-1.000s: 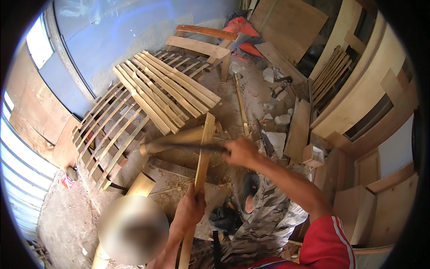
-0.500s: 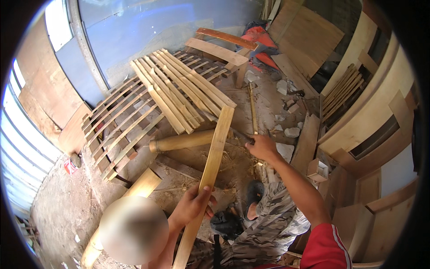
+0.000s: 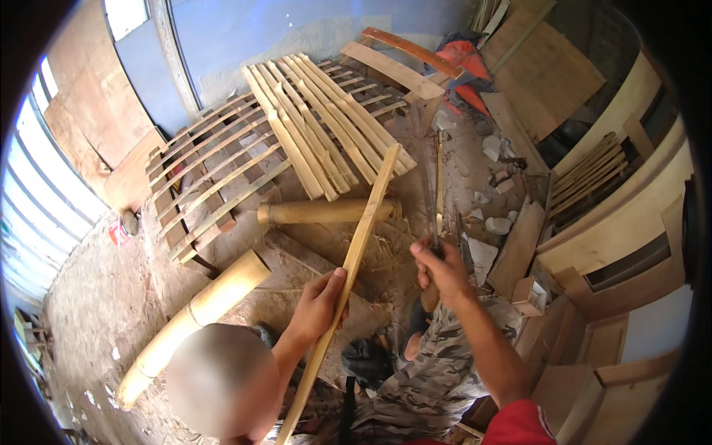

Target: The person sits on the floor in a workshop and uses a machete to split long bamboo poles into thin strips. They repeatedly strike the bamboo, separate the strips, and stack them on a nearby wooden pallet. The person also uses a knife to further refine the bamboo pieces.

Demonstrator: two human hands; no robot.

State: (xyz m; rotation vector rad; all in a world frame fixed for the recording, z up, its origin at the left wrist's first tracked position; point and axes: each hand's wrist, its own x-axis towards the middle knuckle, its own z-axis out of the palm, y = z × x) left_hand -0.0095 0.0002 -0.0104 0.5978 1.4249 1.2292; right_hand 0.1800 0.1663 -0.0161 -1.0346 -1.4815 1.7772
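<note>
Basically left hand (image 3: 319, 300) is wrapped mid-length around the bamboo slat (image 3: 356, 256), which slants up with its far end near the short bamboo culm (image 3: 322, 212); right hand (image 3: 443, 271) fisted on a knife (image 3: 432, 222), blade looks narrow but blurry. Judgement: keep the slat braced, stroke away from the left fingers. Dirt floor (image 3: 111, 297) with shavings, stacked slats (image 3: 326, 119), blue wall (image 3: 259, 37)

Bright daylight floods in from the pale corrugated translucent wall panels (image 3: 33, 215) far left of the hands, washing them out. Fisheye distortion bends edges toward a black rim; a round blur patch sits below the left hand (image 3: 317, 305).
</note>
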